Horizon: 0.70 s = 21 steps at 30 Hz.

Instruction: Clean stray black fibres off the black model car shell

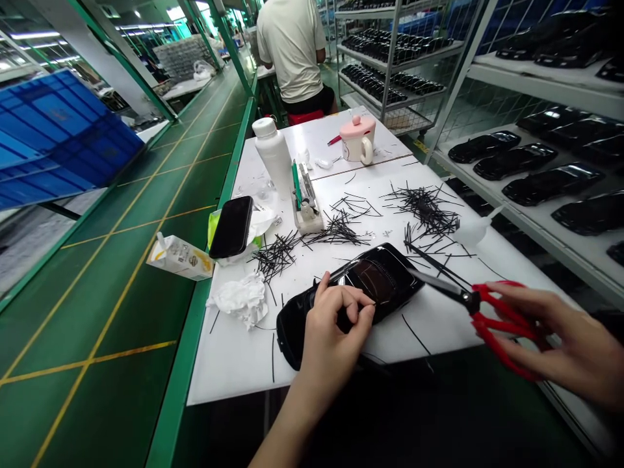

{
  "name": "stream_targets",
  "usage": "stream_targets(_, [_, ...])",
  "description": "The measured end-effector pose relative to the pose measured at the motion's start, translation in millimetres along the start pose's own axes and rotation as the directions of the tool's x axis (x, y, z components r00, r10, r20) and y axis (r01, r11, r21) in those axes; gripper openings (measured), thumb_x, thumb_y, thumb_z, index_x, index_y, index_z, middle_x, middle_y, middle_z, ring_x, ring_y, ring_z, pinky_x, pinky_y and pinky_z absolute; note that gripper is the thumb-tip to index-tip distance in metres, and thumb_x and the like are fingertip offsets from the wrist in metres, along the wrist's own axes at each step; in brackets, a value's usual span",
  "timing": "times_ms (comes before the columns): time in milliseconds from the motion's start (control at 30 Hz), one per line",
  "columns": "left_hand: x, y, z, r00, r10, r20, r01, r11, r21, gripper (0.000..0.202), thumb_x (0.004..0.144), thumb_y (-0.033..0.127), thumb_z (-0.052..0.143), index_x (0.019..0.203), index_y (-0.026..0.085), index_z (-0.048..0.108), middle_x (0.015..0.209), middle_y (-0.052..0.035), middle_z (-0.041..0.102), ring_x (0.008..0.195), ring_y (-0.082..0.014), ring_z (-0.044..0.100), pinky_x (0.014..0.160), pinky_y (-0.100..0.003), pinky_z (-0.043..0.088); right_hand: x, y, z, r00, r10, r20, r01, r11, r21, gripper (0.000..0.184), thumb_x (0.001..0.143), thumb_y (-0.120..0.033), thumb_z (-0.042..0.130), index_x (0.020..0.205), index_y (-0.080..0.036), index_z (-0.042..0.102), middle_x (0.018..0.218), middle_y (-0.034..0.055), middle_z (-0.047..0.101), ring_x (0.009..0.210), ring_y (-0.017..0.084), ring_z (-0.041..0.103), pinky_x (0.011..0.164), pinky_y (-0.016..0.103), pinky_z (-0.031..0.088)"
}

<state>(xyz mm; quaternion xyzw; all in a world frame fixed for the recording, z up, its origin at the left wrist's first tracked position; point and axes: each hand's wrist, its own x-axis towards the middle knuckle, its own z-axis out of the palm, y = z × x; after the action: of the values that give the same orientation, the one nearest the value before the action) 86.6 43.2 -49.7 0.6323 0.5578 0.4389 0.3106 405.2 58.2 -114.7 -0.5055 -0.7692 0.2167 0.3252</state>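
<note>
Head view: the left hand (336, 318) has its fingers curled closed over a glossy black moulded plastic shell (380, 279), which lies near the edge of a white worktable (234, 370). The right hand (550, 331) grips red-handled scissors (502, 322) with its fingers around the loops, the dark blades reaching the shell's right edge. Black plastic trimmings (424, 211) lie scattered beyond the shell, with a black smartphone (231, 227) to the far left, and black shells (550, 185) stand on a white rack shelf (560, 250) to the right.
</note>
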Motion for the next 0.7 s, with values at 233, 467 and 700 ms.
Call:
stream_targets(233, [0.1, -0.4, -0.8, 1.0, -0.01, -0.011, 0.009, 1.0, -0.029, 0.034, 0.085, 0.013, 0.061, 0.069, 0.022, 0.032, 0.08, 0.004, 0.069, 0.08, -0.0134, 0.067, 0.123, -0.054, 0.02, -2.5, -16.3, 20.4, 0.983, -0.156, 0.097, 0.152, 0.987, 0.045, 0.048, 0.08, -0.037, 0.073, 0.125, -0.028, 0.06, 0.105, 0.007, 0.076, 0.079, 0.026, 0.075, 0.06, 0.029, 0.063])
stream_targets(467, [-0.3, -0.4, -0.6, 1.0, 0.001, -0.011, -0.002, 0.999, -0.039, 0.035, 0.086, 0.013, 0.061, 0.068, 0.022, 0.032, 0.08, 0.0032, 0.069, 0.081, -0.0135, 0.067, 0.123, -0.054, 0.022, -5.5, -18.6, 32.7, 0.994, -0.072, 0.08, 0.063, 0.993, 0.101, 0.044, 0.081, -0.036, 0.07, 0.124, -0.03, 0.06, 0.108, 0.0058, 0.075, 0.084, 0.028, 0.074, 0.066, 0.037, 0.061])
stream_targets(700, [-1.9, -0.6, -0.5, 1.0, -0.005, -0.008, 0.005, 0.999, -0.033, 0.036, 0.086, 0.012, 0.061, 0.068, 0.022, 0.031, 0.08, 0.0031, 0.07, 0.082, -0.0128, 0.067, 0.124, -0.052, 0.021, -5.1, -23.3, 30.1, 0.997, -0.041, 0.059, 0.034, 0.994, 0.103, 0.042, 0.08, -0.036, 0.07, 0.122, -0.034, 0.06, 0.09, 0.0029, 0.074, 0.063, 0.023, 0.069, 0.054, 0.033, 0.056])
